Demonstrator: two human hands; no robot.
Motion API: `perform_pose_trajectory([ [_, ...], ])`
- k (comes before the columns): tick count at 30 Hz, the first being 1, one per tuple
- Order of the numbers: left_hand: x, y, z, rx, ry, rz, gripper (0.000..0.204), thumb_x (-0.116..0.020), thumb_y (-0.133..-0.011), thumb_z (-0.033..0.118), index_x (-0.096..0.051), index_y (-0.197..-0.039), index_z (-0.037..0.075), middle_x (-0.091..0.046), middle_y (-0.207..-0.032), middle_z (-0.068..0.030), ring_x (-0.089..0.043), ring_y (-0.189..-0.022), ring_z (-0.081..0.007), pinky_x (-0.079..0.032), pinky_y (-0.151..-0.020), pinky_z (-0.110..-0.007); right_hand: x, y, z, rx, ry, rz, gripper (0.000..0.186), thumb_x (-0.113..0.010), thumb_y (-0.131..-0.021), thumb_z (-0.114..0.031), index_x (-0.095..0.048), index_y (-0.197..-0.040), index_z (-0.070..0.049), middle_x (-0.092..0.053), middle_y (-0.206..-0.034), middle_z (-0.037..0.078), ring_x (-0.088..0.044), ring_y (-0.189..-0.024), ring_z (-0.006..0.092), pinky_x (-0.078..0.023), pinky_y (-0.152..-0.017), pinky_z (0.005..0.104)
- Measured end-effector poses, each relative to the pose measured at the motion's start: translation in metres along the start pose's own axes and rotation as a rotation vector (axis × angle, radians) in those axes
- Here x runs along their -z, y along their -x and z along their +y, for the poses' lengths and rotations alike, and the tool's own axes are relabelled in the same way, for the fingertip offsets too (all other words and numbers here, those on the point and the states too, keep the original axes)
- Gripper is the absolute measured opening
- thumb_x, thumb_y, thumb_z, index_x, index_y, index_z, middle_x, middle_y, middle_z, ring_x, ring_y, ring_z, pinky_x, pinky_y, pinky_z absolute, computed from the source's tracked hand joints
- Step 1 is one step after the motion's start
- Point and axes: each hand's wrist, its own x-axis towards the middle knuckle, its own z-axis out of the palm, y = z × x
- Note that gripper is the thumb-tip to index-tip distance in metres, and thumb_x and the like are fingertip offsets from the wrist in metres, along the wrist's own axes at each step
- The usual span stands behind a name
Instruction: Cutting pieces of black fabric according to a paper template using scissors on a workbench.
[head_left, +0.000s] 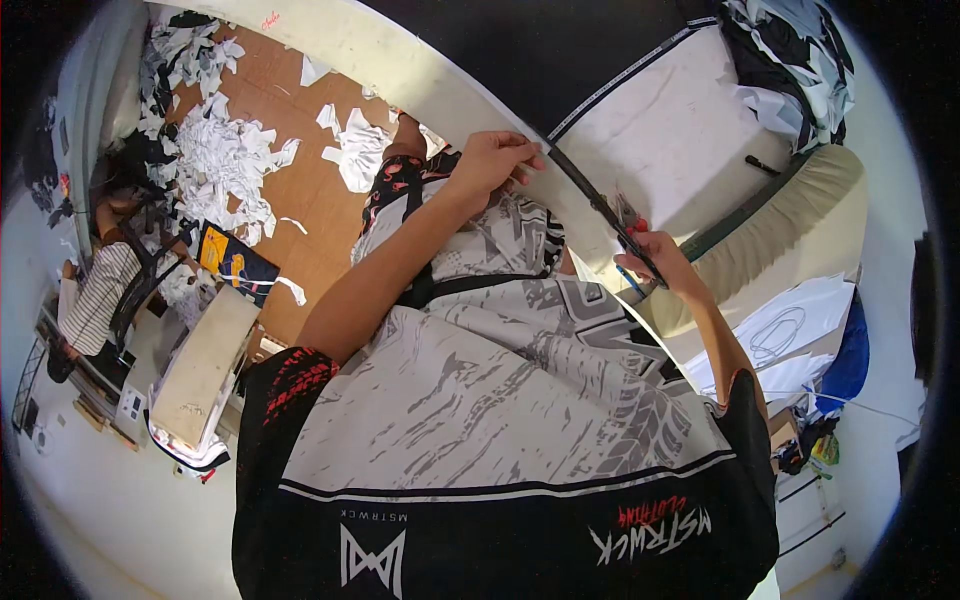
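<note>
My left hand (494, 163) is over the pale edge of the table, its fingers curled in. Its fingertips are close to the upper end of a narrow black strip (588, 190); whether they pinch anything is too small to tell. Lower along that strip, my right hand (662, 264) is closed around it. Red-handled snips (628, 212) lie against the right hand's fingers, their metal tip pointing away from me. A blue pen-like stick (630, 280) shows below that hand. Black cloth (570, 60) with a black-and-white trim along its edge covers the far part of the table.
A pale tabletop (690, 120) carries a small black object (762, 165) and piled cloth (790, 70). Gathered beige fabric (780, 220) edges its right side. White sheets (785, 325) lie below. Scraps (225, 165) litter the brown floor at left, where another person (100, 290) is.
</note>
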Motion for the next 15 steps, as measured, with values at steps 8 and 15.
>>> perform_pose_trajectory([
  [8, 0.001, -0.002, -0.002, -0.002, -0.007, -0.013, 0.018, -0.072, -0.102, 0.021, -0.076, -0.102, 0.004, -0.078, -0.092, -0.0032, -0.062, -0.064, -0.0074, -0.045, -0.054, -0.022, -0.005, -0.003, 0.006, 0.029, 0.115, 0.079, 0.048, -0.081, -0.095, -0.038, -0.051, -0.067, -0.013, -0.042, -0.057, -0.008, -0.042, -0.051, 0.0052, -0.03, -0.048, 0.0273],
  [15, 0.009, -0.004, -0.004, -0.012, 0.023, -0.074, 0.018, -0.073, -0.1, 0.021, -0.075, -0.103, 0.003, -0.078, -0.091, -0.0045, -0.064, -0.062, -0.0078, -0.046, -0.054, -0.022, -0.008, -0.025, -0.02, -0.019, 0.101, 0.056, 0.05, -0.088, -0.088, -0.039, -0.056, -0.066, -0.008, -0.042, -0.059, -0.007, -0.04, -0.054, 0.0068, -0.03, -0.05, 0.0298],
])
